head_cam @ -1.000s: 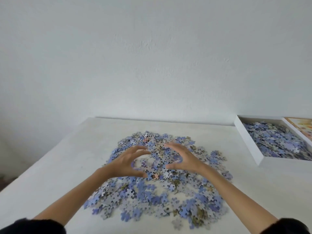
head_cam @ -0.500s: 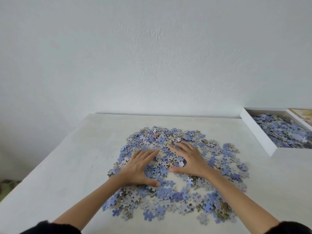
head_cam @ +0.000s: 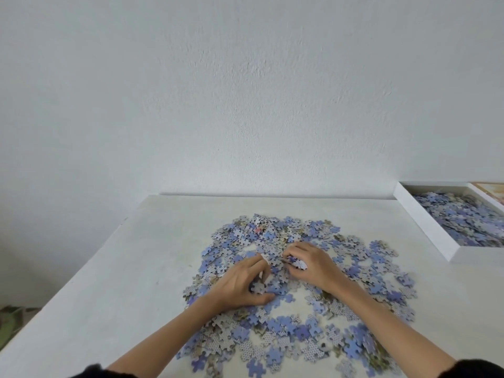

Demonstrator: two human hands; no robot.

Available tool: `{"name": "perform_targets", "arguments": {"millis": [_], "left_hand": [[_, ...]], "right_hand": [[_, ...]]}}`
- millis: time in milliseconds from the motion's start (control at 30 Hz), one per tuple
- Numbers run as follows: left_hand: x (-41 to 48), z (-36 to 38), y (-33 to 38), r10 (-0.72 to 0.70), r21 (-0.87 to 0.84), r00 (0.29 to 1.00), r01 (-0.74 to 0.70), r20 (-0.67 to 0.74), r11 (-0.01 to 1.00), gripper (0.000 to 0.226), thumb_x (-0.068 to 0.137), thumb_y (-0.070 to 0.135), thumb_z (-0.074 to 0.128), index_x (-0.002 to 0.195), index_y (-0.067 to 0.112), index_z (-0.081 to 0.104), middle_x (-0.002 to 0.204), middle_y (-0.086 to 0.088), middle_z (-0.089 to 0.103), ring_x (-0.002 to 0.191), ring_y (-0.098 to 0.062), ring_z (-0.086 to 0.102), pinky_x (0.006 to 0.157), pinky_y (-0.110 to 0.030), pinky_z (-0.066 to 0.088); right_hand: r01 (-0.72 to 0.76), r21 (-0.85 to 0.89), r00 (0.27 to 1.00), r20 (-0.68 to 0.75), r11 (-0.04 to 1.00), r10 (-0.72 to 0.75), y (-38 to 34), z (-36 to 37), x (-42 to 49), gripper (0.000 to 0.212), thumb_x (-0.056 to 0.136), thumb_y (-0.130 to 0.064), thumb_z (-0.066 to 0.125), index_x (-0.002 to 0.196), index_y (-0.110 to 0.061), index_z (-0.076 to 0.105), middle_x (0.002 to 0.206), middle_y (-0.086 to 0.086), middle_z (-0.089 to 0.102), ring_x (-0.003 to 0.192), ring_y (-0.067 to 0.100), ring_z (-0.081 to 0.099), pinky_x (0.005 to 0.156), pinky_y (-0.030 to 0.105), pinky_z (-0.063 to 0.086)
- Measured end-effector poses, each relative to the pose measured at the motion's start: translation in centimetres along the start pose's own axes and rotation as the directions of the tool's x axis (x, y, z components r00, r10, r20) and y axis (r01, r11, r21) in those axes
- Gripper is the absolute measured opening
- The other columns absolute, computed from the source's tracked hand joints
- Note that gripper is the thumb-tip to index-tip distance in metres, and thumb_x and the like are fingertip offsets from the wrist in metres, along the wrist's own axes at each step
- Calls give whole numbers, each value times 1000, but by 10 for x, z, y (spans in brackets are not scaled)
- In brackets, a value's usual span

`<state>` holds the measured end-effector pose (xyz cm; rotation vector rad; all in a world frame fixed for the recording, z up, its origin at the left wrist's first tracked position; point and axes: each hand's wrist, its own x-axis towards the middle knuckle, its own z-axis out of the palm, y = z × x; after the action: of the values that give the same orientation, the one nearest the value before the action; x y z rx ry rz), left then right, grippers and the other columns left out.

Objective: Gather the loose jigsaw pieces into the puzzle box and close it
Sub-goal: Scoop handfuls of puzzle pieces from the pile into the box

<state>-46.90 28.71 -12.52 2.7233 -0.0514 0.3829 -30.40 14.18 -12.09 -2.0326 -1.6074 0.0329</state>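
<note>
Both left hand [head_cam: 237, 285] and right hand [head_cam: 314, 266] clutch knobby, dotted-backed jigsaw pieces [head_cam: 283, 327].

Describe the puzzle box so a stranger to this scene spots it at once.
Start at the white table. At its far right edge, to the right of the loose jigsaw pieces, sits the puzzle box. It alone is a shallow, white-walled tray with pieces heaped inside, and an orange-printed panel runs along its right side.
</note>
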Motion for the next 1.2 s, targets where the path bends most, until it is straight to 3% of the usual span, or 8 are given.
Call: {"name": "perform_targets", "arguments": {"millis": [133, 233, 333, 600, 733, 1000, 1100, 1200], "left_hand": [[2, 0, 2, 8, -4, 1000, -8, -2, 1000, 24, 86, 40, 51, 81, 18, 42, 78, 4, 45, 66, -5, 36, 59, -12, 28], [6, -1, 4, 21, -22, 1000, -21, 5, 1000, 24, 86, 38, 49, 91, 15, 51, 82, 7, 47, 64, 4, 37, 58, -11, 32], [11, 1, 1, 61, -15, 998, -61, -32, 998, 22, 88, 33, 51, 98, 16, 60, 82, 14, 46, 60, -6, 47, 51, -19, 42], [33, 6, 10, 131, -48, 975, -142, -177, 989, 3, 87, 22, 55, 86, 22, 57, 79, 12, 51, 57, -10, 49, 47, -25, 45], [54, 3, 32, 185, -86, 955, -210, -234, 974, 7, 87, 19, 55, 84, 16, 61, 80, 16, 47, 55, -5, 44, 48, -15, 38], [105, 1, 66, 273, -85, 923, -306, -272, 948, 9, 89, 22, 55, 86, 16, 61, 77, 9, 51, 58, -5, 46, 56, -9, 34], [131, 4, 82, 302, -79, 910, -336, -285, 939, 6, 88, 22, 56, 87, 19, 60, 80, 14, 47, 57, -6, 45, 53, -15, 38], [162, 11, 102, 331, -64, 899, -363, -286, 930, 8, 88, 21, 56, 87, 15, 62, 78, 8, 51, 56, -13, 48, 50, -25, 42]], "right_hand": [[-89, 203, 994, -39, 975, 99, 1, -3, 1, 46, 82, -49, 52, 110, -14, 63, 110, -4, 64, 89, 13, 67, 82, 22, 53], [-132, 335, 979, -105, 933, 176, 2, -8, 1, 26, 84, -20, 63, 109, -16, 62, 102, -4, 66, 88, -12, 60, 79, 11, 49], [-136, 386, 966, -154, 913, 209, 6, -14, -2, 25, 83, -14, 64, 109, -15, 63, 102, -6, 66, 88, -15, 58, 78, 8, 47], [-67, 415, 954, -239, 907, 179, 16, -39, -9, 27, 83, -9, 65, 104, -25, 61, 95, -13, 65, 88, -11, 60, 79, 6, 45], [-26, 396, 954, -265, 918, 142, 26, -57, -11, 20, 83, -11, 64, 102, -19, 66, 95, -5, 68, 91, 4, 62, 80, 11, 45], [5, 365, 940, -320, 931, 120, 54, -101, -19, 10, 86, -13, 62, 94, -14, 67, 87, -6, 68, 81, -1, 61, 72, 10, 43], [2, 379, 932, -335, 925, 136, 69, -123, -23, 9, 86, -12, 62, 93, -15, 67, 86, -10, 68, 79, -3, 61, 71, 11, 44], [-5, 395, 927, -343, 919, 152, 89, -149, -29, 8, 86, -12, 61, 91, -15, 67, 78, -19, 65, 72, -3, 59, 66, 12, 45]]}}
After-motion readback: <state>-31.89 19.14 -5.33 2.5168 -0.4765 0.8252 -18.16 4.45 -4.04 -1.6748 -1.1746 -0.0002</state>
